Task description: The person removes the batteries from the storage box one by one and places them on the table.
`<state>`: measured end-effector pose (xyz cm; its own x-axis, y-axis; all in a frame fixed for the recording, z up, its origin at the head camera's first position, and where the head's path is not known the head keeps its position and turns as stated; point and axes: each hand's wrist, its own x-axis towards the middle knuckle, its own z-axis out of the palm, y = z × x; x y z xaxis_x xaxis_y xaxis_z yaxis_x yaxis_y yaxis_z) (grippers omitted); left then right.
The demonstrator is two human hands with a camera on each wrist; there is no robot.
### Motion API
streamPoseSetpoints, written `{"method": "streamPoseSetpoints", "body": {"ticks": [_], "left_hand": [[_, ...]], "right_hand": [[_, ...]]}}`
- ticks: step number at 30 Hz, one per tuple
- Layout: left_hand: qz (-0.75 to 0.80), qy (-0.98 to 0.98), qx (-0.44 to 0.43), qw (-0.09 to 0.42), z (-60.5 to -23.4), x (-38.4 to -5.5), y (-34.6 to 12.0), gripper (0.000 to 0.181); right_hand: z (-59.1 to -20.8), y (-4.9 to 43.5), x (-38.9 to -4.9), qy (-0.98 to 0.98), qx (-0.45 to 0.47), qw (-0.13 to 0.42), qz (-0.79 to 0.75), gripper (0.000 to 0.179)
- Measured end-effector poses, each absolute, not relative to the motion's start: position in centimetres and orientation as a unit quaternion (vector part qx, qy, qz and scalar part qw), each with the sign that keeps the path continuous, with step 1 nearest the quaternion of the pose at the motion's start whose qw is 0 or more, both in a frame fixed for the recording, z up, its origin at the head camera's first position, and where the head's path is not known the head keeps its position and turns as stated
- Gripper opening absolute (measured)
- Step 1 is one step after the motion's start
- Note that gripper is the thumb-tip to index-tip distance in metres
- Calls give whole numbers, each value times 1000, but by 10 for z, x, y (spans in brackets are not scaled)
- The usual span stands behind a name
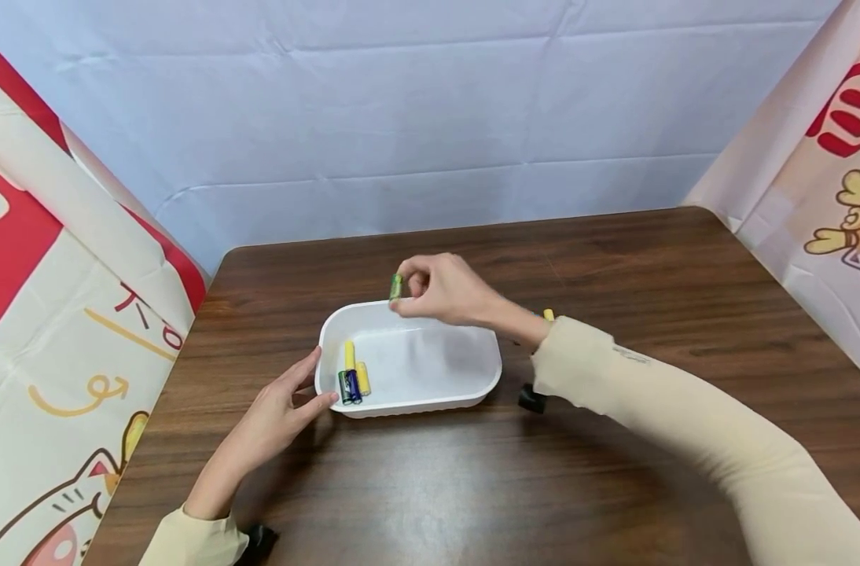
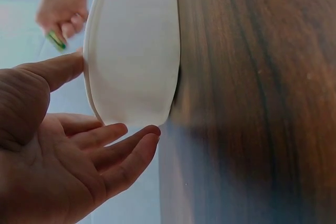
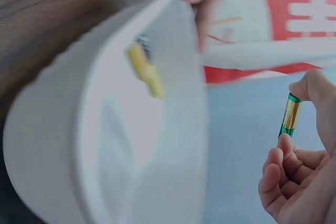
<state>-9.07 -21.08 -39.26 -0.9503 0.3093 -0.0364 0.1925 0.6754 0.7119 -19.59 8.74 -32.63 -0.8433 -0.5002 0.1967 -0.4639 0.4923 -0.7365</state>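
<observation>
My right hand (image 1: 447, 291) pinches a small green and gold battery (image 3: 290, 114) by its ends between thumb and fingertips. It holds the battery above the far rim of a white oblong tray (image 1: 430, 363). At the tray's left end, my left hand (image 1: 281, 405) holds the corner, thumb at the rim and fingers along the outer wall, as the left wrist view shows. Inside that end lie two yellow batteries (image 1: 362, 379), a dark blue battery (image 1: 354, 387) and a green and black battery (image 1: 344, 387), close together.
Behind the right forearm, a yellow piece (image 1: 549, 314) shows on the brown wooden table (image 1: 437, 487), mostly hidden by the sleeve. A pale cloth backdrop (image 1: 402, 118) stands along the table's far edge, with printed cloths at both sides.
</observation>
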Motion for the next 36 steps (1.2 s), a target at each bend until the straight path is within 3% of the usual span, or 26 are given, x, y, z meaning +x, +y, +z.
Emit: {"method": "streamPoseSetpoints", "body": {"ticks": [8, 15, 25, 36], "left_hand": [[378, 912, 142, 72, -392, -90, -209, 77], [376, 913, 146, 62, -393, -90, -210, 76], [378, 912, 144, 65, -393, -90, -212, 75], [379, 912, 145, 64, -394, -90, -211, 74]], "right_hand": [[-288, 167, -179, 870, -269, -56, -410, 22], [-292, 238, -176, 893, -248, -85, -365, 20], [-335, 298, -171, 918, -181, -53, -349, 21], [-382, 319, -173, 935, -208, -11, -289, 28]]}}
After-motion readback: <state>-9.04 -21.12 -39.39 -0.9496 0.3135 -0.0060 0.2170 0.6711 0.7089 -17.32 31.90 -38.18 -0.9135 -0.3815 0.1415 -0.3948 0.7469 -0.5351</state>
